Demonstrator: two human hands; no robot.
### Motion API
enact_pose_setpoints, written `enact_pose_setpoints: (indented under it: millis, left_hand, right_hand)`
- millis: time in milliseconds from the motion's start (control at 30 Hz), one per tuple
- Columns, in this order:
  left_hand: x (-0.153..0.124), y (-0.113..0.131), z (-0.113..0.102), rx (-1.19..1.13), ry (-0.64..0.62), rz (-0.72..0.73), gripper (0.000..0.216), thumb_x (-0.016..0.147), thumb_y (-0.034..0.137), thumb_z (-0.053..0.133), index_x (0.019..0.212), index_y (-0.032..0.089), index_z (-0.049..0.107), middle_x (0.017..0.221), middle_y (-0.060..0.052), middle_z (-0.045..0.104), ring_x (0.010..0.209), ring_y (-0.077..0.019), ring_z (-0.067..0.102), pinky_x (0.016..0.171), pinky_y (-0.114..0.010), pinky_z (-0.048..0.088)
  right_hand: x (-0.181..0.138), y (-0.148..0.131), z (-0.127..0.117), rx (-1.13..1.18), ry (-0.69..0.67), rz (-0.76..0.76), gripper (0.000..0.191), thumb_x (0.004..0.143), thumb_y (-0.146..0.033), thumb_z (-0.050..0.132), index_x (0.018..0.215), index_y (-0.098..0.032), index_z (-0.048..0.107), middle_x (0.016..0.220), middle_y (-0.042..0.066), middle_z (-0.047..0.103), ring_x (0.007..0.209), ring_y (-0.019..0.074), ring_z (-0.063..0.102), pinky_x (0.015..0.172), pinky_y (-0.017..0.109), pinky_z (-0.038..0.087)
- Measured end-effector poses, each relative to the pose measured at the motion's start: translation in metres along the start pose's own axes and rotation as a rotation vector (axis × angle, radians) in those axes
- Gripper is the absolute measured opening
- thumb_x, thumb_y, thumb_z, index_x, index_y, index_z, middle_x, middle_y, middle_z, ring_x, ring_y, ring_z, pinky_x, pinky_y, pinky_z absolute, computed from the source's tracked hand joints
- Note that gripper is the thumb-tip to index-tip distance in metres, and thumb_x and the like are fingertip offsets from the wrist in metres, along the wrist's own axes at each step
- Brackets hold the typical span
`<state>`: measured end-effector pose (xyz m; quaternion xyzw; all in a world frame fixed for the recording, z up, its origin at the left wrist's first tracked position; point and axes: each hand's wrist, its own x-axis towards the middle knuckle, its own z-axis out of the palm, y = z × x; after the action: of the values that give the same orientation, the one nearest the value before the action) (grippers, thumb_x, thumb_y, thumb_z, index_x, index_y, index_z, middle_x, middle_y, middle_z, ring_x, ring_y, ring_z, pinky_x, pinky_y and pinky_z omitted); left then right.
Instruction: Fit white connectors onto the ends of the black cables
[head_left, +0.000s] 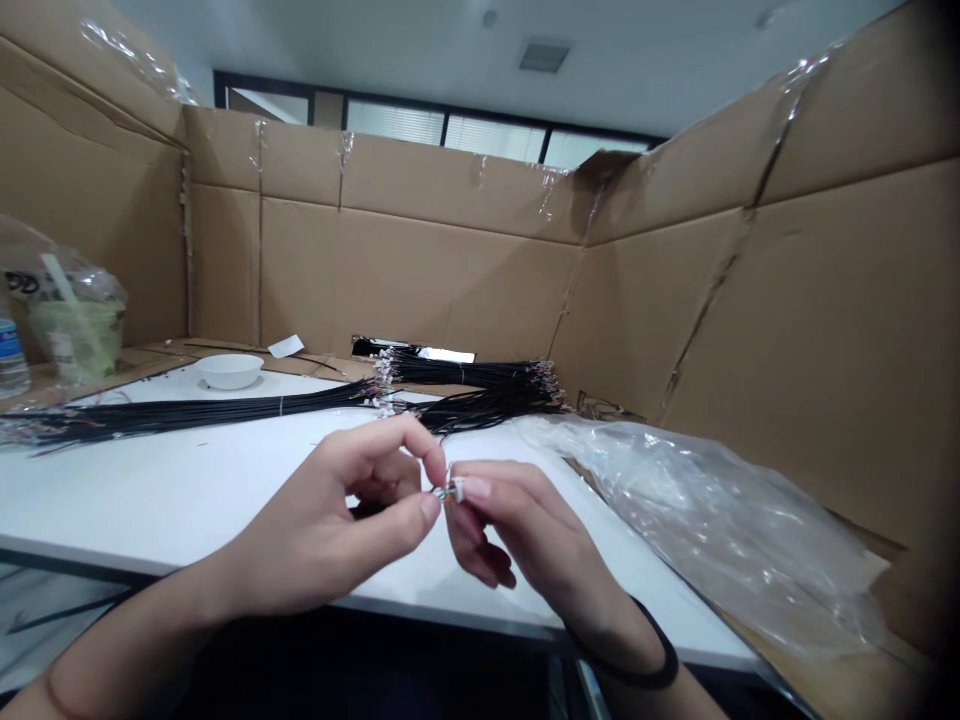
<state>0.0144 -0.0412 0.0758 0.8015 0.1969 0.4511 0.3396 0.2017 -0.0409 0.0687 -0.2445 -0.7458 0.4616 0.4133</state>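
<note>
Right hand (532, 530), black band (661, 668) at the wrist: grip closed on a small white connector (459, 489), held up over the table (187, 510) near its front edge. Thin coloured wires (441, 494) leave the connector toward the left hand (322, 525). Left thumb and forefinger come together about those wires; whether they press or merely steady, cannot tell.

Risks here, as judged: a sharp tug on wires this fine could work one loose from the connector. The connector is small, the hold on it fingertip only; a slip would likely drop it to the table or over the front edge. Fingers cover much of the joint, so a misplaced wire might pass unseen.

Beyond, right: crumpled clear plastic (712, 520) overlapping the table edge; trailing wires could snag in it.

Farther, left: a long bundle of black cables (225, 412), tied. Behind the hands, stacked black cables (480, 375), ends crowded together; pulling one out carelessly may tangle its neighbours.

White bowl (230, 372) just past the left bundle, exposed to a sweeping cable. Far left, a bagged drink cup (79, 340): a knock could wet the nearby ends.
</note>
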Motion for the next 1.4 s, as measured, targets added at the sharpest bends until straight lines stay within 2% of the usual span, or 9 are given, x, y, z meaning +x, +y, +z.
enact_pose_setpoints:
  millis: [267, 367, 467, 700, 833, 1067, 1400]
  left_hand:
    - [-0.001, 0.0, -0.001, 0.05, -0.001, 0.033, 0.012, 0.087, 0.011, 0.053, 0.086, 0.023, 0.052, 0.06, 0.008, 0.048, 0.052, -0.0061, 0.043, 0.048, -0.016, 0.034]
    - [-0.002, 0.0, -0.002, 0.063, -0.014, 0.054, 0.011, 0.086, 0.012, 0.056, 0.086, 0.023, 0.055, 0.068, 0.005, 0.051, 0.057, -0.007, 0.045, 0.051, -0.017, 0.038]
    - [-0.002, -0.001, -0.003, 0.058, -0.028, 0.01, 0.006, 0.089, 0.018, 0.058, 0.086, 0.023, 0.059, 0.079, 0.003, 0.055, 0.063, -0.008, 0.049, 0.052, -0.018, 0.04]
    - [-0.003, -0.002, 0.002, -0.045, 0.037, 0.085, 0.008, 0.091, 0.017, 0.059, 0.084, 0.02, 0.06, 0.09, 0.003, 0.053, 0.049, 0.0, 0.047, 0.041, -0.013, 0.04]
    - [-0.003, -0.004, 0.003, -0.038, 0.065, 0.136, 0.011, 0.091, 0.012, 0.056, 0.085, 0.02, 0.061, 0.088, 0.003, 0.054, 0.049, -0.0016, 0.054, 0.044, -0.014, 0.048]
    - [0.0, -0.004, 0.005, 0.004, 0.107, 0.168, 0.013, 0.087, 0.007, 0.059, 0.08, 0.018, 0.061, 0.082, 0.004, 0.055, 0.047, -0.0016, 0.056, 0.043, -0.014, 0.05]
    - [-0.001, -0.005, 0.007, 0.165, 0.208, 0.213, 0.018, 0.078, 0.0, 0.061, 0.076, 0.018, 0.061, 0.078, 0.004, 0.056, 0.052, -0.0027, 0.049, 0.043, -0.014, 0.041]
  right_hand:
    - [0.001, 0.003, -0.003, 0.164, -0.061, 0.05, 0.035, 0.094, -0.035, 0.046, 0.063, -0.017, 0.047, 0.046, -0.005, 0.044, 0.037, 0.0061, 0.033, 0.036, 0.018, 0.024]
    - [0.004, 0.005, -0.005, 0.23, -0.086, 0.066, 0.034, 0.093, -0.034, 0.045, 0.063, -0.018, 0.046, 0.043, -0.007, 0.039, 0.034, 0.0058, 0.031, 0.034, 0.017, 0.021]
    - [0.007, 0.004, -0.006, 0.272, -0.117, 0.068, 0.034, 0.092, -0.033, 0.043, 0.062, -0.019, 0.045, 0.04, -0.008, 0.036, 0.031, 0.0056, 0.029, 0.032, 0.017, 0.021]
    - [0.009, 0.002, -0.002, 0.329, -0.154, 0.06, 0.032, 0.091, -0.03, 0.041, 0.061, -0.019, 0.043, 0.038, -0.008, 0.038, 0.029, 0.0046, 0.027, 0.031, 0.016, 0.02]
    - [0.009, 0.003, -0.002, 0.324, -0.151, 0.049, 0.033, 0.091, -0.029, 0.041, 0.059, -0.019, 0.041, 0.038, -0.008, 0.037, 0.03, 0.0043, 0.028, 0.032, 0.016, 0.021]
    - [0.008, 0.005, -0.004, 0.3, -0.151, 0.031, 0.034, 0.093, -0.029, 0.041, 0.06, -0.019, 0.041, 0.041, -0.008, 0.039, 0.032, 0.0045, 0.031, 0.033, 0.016, 0.024]
    - [0.001, 0.009, -0.001, 0.135, -0.079, -0.066, 0.035, 0.095, -0.031, 0.046, 0.063, -0.018, 0.045, 0.046, -0.006, 0.044, 0.038, 0.0061, 0.034, 0.038, 0.019, 0.027]
